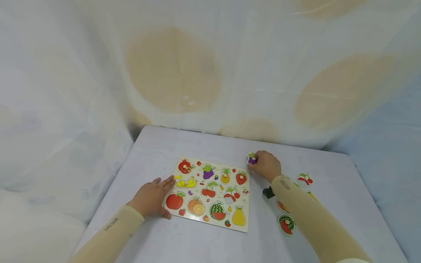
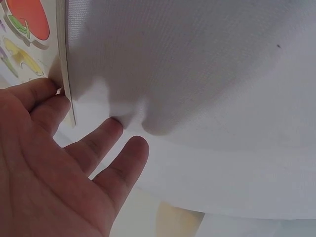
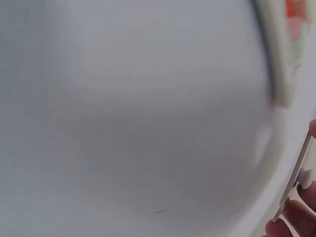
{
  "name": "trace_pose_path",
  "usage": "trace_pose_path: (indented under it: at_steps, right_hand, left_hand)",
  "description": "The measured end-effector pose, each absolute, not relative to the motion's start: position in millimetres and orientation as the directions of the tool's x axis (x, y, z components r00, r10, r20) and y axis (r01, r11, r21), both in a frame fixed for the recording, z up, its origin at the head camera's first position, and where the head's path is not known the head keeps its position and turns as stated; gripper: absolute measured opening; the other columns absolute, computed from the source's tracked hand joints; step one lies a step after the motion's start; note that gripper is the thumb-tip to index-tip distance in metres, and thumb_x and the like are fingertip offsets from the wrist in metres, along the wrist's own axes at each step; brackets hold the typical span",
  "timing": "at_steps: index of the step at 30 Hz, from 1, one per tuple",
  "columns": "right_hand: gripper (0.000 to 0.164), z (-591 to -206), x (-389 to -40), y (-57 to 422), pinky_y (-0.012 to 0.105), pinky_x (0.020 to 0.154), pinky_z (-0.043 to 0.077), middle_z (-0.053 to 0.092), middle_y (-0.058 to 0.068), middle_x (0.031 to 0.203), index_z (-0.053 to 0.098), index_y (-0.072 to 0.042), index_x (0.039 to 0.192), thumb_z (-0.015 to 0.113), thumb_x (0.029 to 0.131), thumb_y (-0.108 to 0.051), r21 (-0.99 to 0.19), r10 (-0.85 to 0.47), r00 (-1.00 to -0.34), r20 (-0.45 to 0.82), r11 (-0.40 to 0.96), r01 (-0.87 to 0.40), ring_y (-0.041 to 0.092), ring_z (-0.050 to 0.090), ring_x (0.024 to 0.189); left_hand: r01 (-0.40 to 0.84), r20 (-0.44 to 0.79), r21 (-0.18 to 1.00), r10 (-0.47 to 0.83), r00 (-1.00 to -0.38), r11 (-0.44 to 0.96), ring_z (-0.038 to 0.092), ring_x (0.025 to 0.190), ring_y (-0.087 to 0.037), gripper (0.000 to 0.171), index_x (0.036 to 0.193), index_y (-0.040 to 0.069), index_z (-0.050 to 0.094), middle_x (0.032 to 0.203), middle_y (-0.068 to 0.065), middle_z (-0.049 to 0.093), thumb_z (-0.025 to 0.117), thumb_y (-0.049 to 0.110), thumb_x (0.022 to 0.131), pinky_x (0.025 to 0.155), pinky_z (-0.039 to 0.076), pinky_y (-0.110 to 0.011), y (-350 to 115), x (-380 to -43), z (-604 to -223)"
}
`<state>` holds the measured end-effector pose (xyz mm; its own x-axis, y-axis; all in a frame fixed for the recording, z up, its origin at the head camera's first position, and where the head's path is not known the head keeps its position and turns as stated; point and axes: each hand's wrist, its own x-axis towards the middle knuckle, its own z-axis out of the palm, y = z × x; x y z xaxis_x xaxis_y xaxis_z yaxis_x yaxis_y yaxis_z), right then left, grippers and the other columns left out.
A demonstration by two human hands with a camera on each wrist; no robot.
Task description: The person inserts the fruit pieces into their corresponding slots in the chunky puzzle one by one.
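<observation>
Pinching the grape piece, the right hand is just off the far right corner of the board. The left hand, fingers loosely spread, touches the board's left edge. Right of the board, on the bench, lie the watermelon piece and, farther out, the cherry piece.
</observation>
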<state>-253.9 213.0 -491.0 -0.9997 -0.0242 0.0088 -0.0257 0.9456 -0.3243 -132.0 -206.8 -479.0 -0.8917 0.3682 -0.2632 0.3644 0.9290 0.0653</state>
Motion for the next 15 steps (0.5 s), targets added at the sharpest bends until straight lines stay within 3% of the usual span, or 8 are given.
trace_pose_path:
  at_steps: [15]
  right_hand:
    - [0.047,-474.2,-247.4,124.2,0.032,0.072,0.055,0.066,0.0,0.096,0.071,-0.011,0.108,0.082,0.078,-0.046,-0.367,-0.194,-0.98,-0.04,0.915,-0.166,0.018,0.058,0.078]
  left_hand:
    - [0.341,-0.27,0.07,0.347,-0.898,0.937,0.039,0.136,-0.042,0.118,0.154,0.017,0.041,0.159,0.001,0.035,0.09,0.06,0.057,0.103,0.044,-0.055,-205.8,-139.3,-484.6]
